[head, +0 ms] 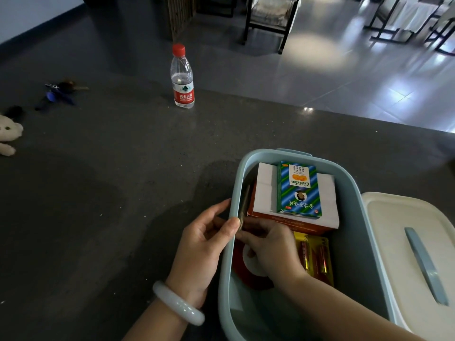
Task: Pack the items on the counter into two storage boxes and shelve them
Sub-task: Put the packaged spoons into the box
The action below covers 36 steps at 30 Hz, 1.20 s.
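1. Standing far back on the dark speckled bench (110, 168) is a clear water bottle (182, 77) with a red cap and label. A bunch of keys (59, 91) and a white plush toy (7, 136) lie well apart at the left edge. Dark chairs (270, 16) stand on the glossy floor beyond.
2. A white lid (394, 217) with a blue-grey handle lies just beside the storage box (344, 183), on its right.
3. The storage box is smooth pale-blue plastic with rounded corners. It sits open on the bench's near right.
4. Inside, a green-and-blue striped carton (299, 190) lies on a white tissue pack (266, 190), which lies on an orange box (283, 223). Nearer are a yellow battery pack (315, 257) and a red tape roll (248, 269), partly covered by the right hand (273, 247).
5. A slim dark flat item (245, 203) stands on edge against the box's left wall.
6. The left hand (204, 244), with a pale bangle (177, 303) on its wrist, clamps its fingers and thumb over that wall.
7. The right hand's fingers are drawn together at the item's near end. The left thumb hides whether they pinch it, so I cannot tell.
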Each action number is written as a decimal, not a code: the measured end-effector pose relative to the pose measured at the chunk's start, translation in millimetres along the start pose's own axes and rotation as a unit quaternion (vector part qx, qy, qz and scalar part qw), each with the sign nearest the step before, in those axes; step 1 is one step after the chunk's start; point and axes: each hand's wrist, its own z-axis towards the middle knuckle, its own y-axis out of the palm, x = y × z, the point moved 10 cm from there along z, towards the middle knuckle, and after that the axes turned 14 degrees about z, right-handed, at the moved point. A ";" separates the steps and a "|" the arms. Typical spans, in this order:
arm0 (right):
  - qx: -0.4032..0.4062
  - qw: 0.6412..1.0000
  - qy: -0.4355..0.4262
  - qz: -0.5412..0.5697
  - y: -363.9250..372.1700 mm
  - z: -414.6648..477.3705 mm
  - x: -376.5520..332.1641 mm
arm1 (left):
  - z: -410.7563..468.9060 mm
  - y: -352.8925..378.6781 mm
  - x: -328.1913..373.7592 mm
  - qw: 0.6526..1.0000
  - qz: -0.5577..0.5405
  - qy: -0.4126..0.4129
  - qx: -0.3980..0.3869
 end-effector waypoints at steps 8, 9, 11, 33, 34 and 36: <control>0.014 0.999 -0.040 -0.023 -8.8 -9.8 -11.7 | 0.5 -1.2 0.9 1.000 0.009 -0.002 0.008; 0.014 0.998 -0.045 -0.032 -9.9 -11.5 -13.1 | 0.6 -1.6 0.2 1.000 0.010 -0.004 0.012; 0.014 0.997 -0.053 -0.049 -11.9 -14.8 -15.8 | 0.8 -2.5 -0.6 1.000 0.015 -0.008 0.014; -0.195 0.933 -0.240 -0.184 157.1 -60.6 -136.2 | -90.2 -165.4 10.2 0.933 0.285 -0.055 0.213; -0.225 0.924 -0.240 -0.193 180.7 -68.4 -133.6 | -101.0 -179.8 9.6 0.926 0.291 -0.061 0.233; -0.285 0.905 -0.236 -0.210 227.8 -84.4 -126.9 | -123.8 -209.9 6.5 0.908 0.310 -0.082 0.271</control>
